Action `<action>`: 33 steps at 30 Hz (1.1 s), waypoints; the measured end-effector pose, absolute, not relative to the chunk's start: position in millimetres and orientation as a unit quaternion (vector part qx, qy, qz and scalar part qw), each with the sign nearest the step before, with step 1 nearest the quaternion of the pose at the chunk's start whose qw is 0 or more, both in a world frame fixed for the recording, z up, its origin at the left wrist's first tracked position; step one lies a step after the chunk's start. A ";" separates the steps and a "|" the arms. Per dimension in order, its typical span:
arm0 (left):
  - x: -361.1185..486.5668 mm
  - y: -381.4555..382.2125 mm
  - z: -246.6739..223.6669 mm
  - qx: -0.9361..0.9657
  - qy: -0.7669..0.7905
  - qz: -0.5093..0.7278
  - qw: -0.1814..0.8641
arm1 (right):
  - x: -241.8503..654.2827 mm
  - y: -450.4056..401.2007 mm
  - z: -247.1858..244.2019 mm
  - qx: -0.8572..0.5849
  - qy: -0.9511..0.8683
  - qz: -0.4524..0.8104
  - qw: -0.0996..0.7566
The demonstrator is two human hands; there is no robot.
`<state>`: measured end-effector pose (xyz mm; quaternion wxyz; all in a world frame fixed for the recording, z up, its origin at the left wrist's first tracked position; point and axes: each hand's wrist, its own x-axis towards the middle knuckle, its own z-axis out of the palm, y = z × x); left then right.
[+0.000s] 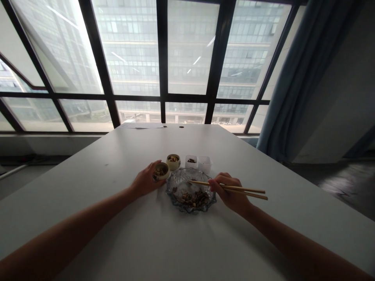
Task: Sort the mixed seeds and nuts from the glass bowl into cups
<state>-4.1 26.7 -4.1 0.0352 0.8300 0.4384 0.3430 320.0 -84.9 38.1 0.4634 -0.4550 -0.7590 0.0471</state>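
Observation:
My left hand (146,180) is wrapped round a small round cup (161,171), tilted toward me, with light brown pieces inside. It is held at the left rim of a scalloped clear glass bowl (175,203). Dark and pale seed-like pieces (195,197) lie in the near part of that bowl. My right hand (230,189) grips a pair of wooden chopsticks (244,190), their tips pointing left over the bowl's middle. A small dark piece shows by the tips; whether they pinch it I cannot tell.
Behind the bowl stand a second round cup (173,162) with mixed pieces, a clear square container (191,161) with dark pieces, and another square container (205,164). White paper (142,125) lies at the far end of the white table (140,238), before the windows. A blue curtain (281,109) hangs right.

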 end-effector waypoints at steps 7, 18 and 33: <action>-3.8 26.0 -3.4 0.828 0.442 0.343 0.035 | 317.9 -87.4 41.2 -0.481 -0.754 0.032 0.445; -3.7 26.8 -4.0 0.830 0.439 0.342 0.033 | 320.2 -87.6 40.9 -0.495 -0.744 0.035 0.447; -4.3 27.2 -5.0 0.833 0.436 0.338 0.040 | 321.1 -89.3 42.8 -0.512 -0.736 0.061 0.438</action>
